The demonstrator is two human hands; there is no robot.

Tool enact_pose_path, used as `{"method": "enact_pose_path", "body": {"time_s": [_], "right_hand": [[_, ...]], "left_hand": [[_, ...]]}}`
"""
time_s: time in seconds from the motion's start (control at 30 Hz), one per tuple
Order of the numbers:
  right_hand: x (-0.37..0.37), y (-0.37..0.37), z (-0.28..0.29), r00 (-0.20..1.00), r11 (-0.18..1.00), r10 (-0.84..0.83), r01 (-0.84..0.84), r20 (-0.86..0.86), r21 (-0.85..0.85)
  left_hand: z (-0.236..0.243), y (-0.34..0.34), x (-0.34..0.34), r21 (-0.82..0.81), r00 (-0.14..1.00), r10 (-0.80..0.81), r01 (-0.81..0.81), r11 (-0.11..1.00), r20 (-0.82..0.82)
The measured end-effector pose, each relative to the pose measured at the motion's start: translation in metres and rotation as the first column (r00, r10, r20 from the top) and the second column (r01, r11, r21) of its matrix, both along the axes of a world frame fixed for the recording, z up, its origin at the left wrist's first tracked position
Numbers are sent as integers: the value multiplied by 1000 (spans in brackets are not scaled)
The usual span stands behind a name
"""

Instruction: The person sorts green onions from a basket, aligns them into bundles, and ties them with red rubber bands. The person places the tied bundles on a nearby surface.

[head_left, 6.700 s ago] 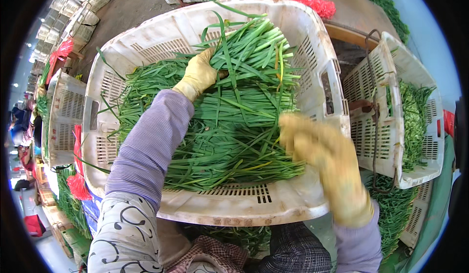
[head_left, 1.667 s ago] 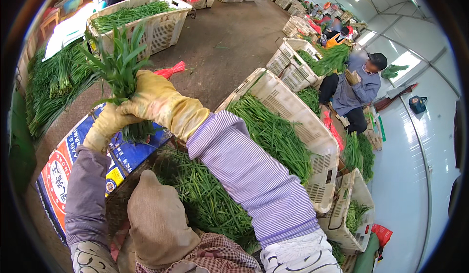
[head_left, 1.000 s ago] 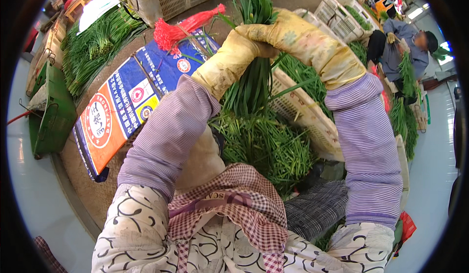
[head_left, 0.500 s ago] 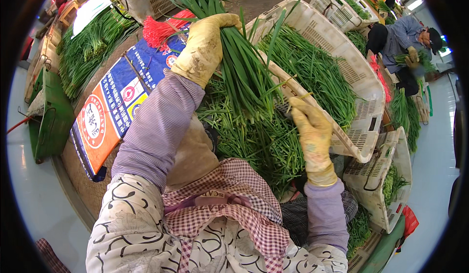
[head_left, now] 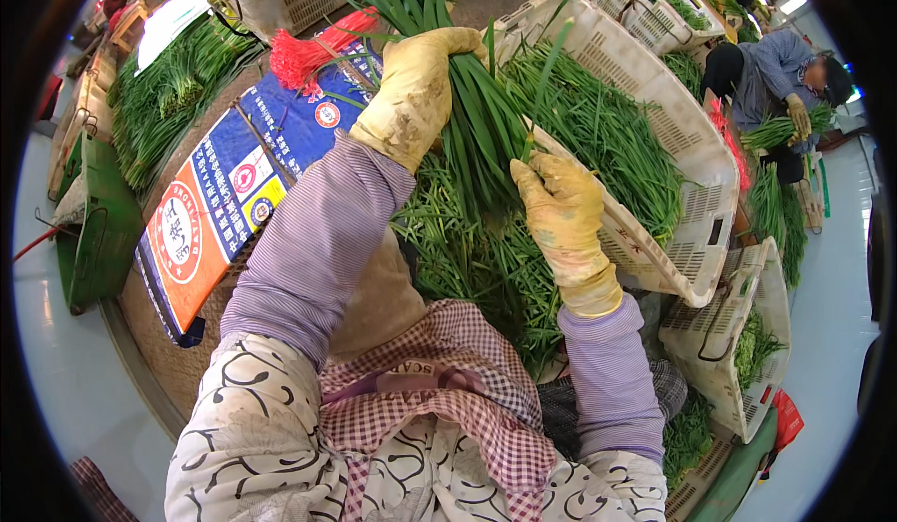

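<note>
My gloved left hand (head_left: 418,87) is wrapped round a thick bunch of garlic chives (head_left: 486,101), held up in front of me. The bunch fans out at both ends, above and below the fist. At its lower right, my gloved right hand (head_left: 563,209) is closed, thumb and fingertips pinched at a single chive leaf that stands up at the bunch's edge. Both gloves are yellowish and stained. Beneath the hands lies a heap of loose chive trimmings (head_left: 495,284), reaching down toward my lap.
On the right a white slotted crate (head_left: 687,204) holds more chives. A smaller crate (head_left: 719,344) stands nearer. To the left lie a blue and orange printed sack (head_left: 224,181), red ties (head_left: 313,55), stacked chives (head_left: 177,101) and a green bin (head_left: 98,214). A co-worker (head_left: 775,78) sits far right.
My left hand has shifted slightly right with the bunch. My right hand has moved left and up to the bunch's edge, its fingers closing. The co-worker's hand and chives have moved too.
</note>
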State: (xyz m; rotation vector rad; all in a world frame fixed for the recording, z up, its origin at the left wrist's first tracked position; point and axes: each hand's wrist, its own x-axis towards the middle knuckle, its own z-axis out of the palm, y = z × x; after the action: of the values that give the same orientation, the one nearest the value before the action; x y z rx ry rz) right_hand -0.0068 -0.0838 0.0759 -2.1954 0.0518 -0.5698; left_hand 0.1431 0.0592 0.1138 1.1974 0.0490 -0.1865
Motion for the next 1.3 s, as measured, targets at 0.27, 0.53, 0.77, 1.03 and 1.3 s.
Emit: {"method": "enact_pose_path", "body": {"time_s": [0.27,0.53,0.77,1.03,1.3], "right_hand": [[1,5,11,960,980,74,-120,269,159],[-56,-19,105,908,842,295,-395,298,369],[-93,-26,24,732,923,175,-355,-659,-149],[-58,-13,-32,923,669,86,225,-374,708],[-27,-5,-47,951,604,-17,256,-310,755]], "left_hand": [[-4,-17,-6,24,998,46,-48,999,43],[-8,-22,9,-250,988,127,-144,958,-84],[-15,13,47,-423,981,118,-175,889,-157],[-21,31,58,-517,978,174,-210,830,-116],[-19,40,60,-589,980,171,-200,783,-106]]}}
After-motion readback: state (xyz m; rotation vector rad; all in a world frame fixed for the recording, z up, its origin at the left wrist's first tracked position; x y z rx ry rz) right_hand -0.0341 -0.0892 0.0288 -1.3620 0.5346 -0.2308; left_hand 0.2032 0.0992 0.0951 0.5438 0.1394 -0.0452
